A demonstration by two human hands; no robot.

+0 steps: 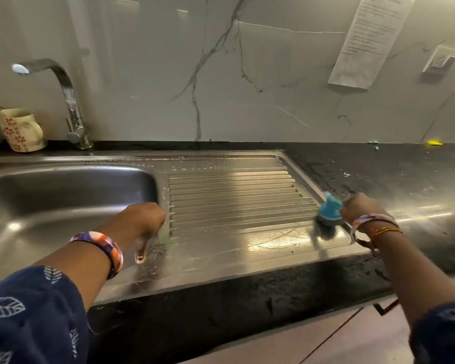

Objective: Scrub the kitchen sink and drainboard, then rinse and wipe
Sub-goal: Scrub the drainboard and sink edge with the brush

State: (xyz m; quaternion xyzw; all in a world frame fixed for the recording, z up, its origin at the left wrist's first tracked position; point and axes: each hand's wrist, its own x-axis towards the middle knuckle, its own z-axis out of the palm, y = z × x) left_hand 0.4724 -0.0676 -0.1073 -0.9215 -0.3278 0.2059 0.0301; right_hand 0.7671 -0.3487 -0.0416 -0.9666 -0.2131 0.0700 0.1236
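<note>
A steel sink basin (63, 195) lies at the left, with a ribbed steel drainboard (234, 198) to its right, flecked with soap foam along the far rim. My left hand (142, 222) presses a pale green scrub pad (166, 236) onto the drainboard's front left corner, next to the basin. My right hand (363, 208) grips a blue-handled scrub brush (329, 216) whose dark bristles rest on the drainboard's front right corner. Both wrists wear patterned bangles.
A chrome tap (69, 101) rises behind the basin, with a floral cup (20, 130) to its left. Wet black stone counter (392, 174) runs to the right, with small yellow and green bits (434, 143) at the wall. A paper sheet (371, 40) and a socket (441, 61) hang on the marble wall.
</note>
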